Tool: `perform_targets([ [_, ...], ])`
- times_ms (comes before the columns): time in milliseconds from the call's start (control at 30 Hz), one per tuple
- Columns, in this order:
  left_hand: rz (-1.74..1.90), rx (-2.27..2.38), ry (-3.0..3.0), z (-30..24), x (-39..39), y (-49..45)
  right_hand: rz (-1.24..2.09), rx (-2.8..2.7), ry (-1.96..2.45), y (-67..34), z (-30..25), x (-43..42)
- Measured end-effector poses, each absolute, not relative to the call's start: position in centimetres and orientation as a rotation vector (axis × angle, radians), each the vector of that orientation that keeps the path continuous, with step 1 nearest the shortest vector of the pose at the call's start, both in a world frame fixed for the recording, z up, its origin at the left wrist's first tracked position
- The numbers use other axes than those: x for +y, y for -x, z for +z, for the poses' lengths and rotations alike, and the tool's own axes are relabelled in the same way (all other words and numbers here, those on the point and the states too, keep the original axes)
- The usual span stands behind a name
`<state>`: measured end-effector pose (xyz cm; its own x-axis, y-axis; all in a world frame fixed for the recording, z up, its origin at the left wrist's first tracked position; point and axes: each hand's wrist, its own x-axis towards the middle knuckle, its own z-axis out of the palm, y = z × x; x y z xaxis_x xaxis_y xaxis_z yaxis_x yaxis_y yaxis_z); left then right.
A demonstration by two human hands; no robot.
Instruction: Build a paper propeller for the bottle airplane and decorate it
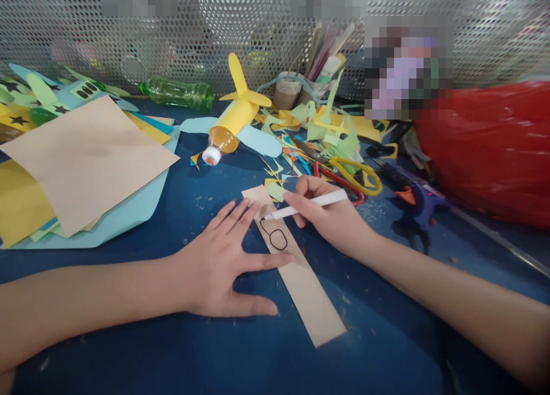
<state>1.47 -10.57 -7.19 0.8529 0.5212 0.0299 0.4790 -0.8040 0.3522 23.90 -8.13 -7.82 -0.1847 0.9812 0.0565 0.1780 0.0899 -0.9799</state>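
Note:
A beige paper strip [311, 297] lies slantwise on the blue table, with a black circle and a short curved line drawn on its upper part. My left hand [227, 260] is spread flat, its fingertips resting on the strip's left side and top. In my right hand [324, 212] is a white marker [307, 205], pinched between thumb and fingers. The marker's dark tip meets the strip at the end of the curved line. Beyond the strip stands a toy plane [236, 117] made from a bottle, with yellow and light blue paper parts.
Stacked coloured paper [92, 160] lies at the left. Behind are a green bottle [178, 93] and cups of brushes [287, 90]. Scissors [330, 160] rest among paper scraps [330, 123]. At the right are a blue glue gun [419, 197] and a red plastic bag [490, 149]. Perforated metal [240, 17] closes the back.

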Motion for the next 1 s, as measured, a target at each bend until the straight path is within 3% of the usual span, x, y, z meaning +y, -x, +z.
perform_targets([
  [1000, 0.219, 0.82, -2.651, -7.17, -10.82, -1.32, 1.119, -1.418, 1.152, -24.44, -7.58, -7.79],
])
